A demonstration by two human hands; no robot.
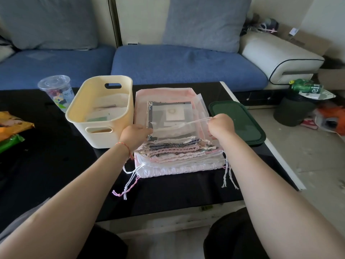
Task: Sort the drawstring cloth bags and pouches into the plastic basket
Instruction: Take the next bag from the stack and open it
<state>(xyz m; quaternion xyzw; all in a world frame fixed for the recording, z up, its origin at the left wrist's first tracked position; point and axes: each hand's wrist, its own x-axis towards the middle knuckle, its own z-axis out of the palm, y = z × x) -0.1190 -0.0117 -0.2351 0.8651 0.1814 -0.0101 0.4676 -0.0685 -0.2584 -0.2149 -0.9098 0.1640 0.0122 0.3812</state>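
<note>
Both hands are over the stack of cloth bags [177, 152] on the black table [56, 165]. The left hand [134, 134] pinches the left edge of a sheer white pouch [168, 130] lying on top, while the right hand [220, 126] is curled tight round its white drawstring [196, 120], pulled taut between them. The cream plastic basket [101, 111] sits just left of the stack, with what look like a few pouches already inside. A green lid [240, 124] lies to the right.

Stacked drawstring pouches [173, 146] on table, beside cream basket [101, 111].
</note>
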